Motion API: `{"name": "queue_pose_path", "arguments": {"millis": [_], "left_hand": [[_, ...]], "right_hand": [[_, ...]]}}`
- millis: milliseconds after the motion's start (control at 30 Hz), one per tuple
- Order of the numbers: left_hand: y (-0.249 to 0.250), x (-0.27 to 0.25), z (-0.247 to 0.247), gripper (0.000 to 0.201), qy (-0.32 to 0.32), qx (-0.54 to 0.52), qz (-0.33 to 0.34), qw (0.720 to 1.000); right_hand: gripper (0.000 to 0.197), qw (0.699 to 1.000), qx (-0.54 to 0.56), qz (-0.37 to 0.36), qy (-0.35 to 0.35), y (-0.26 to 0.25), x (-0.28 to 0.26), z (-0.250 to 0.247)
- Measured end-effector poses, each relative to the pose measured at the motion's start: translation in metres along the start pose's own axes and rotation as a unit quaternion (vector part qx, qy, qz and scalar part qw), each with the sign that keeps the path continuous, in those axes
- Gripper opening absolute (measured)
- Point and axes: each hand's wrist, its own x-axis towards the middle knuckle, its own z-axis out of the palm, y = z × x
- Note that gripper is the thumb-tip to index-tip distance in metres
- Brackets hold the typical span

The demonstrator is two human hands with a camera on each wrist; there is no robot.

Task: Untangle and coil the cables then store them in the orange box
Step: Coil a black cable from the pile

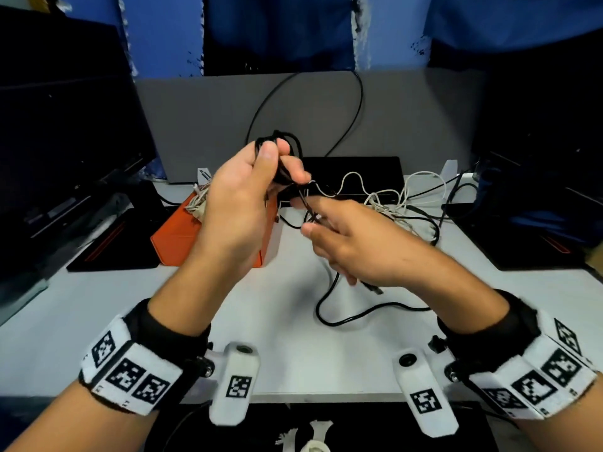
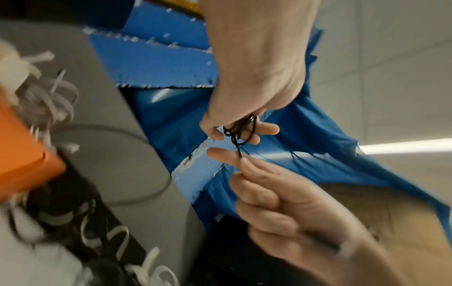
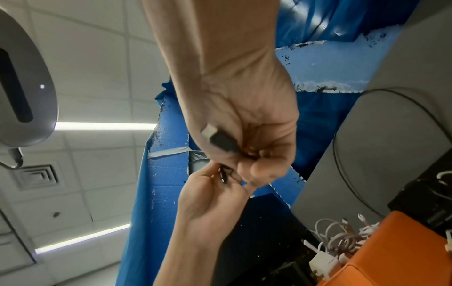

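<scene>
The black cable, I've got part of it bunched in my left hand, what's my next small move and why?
Probably wrap another loop onto the bundle: your left hand grips the black cable coils, your right hand pinches the strand, and slack lies on the desk.

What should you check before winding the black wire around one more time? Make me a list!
1. Left hand holds the black coil: ok, loops are bunched in its fingers.
2. Right hand holds the loose strand: ok, it pinches the wire just below the coil.
3. The plug end is under control: ok, it sits in the right hand's palm.
4. Black wire is free of the white cables: cannot tell, they overlap on the table.
5. Orange box is within reach: ok, just beyond the left hand.
6. Room left in the box: cannot tell, white cables already fill part of it.
</scene>
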Motion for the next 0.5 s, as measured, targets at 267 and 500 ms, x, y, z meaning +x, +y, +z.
{"name": "queue_pose_path", "arguments": {"millis": [267,500], "left_hand": [[0.003,-0.003,-0.006,0.023,-0.122,0.541,0.189,0.81],[0.002,-0.007,0.0,0.02,-0.148,0.604,0.188,0.76]], "right_hand": [[0.025,0.988,0.095,0.025,-0.115,-0.006,-0.009,-0.013],[0.023,0.98,0.116,0.02,-0.159,-0.009,-0.014,-0.027]]}}
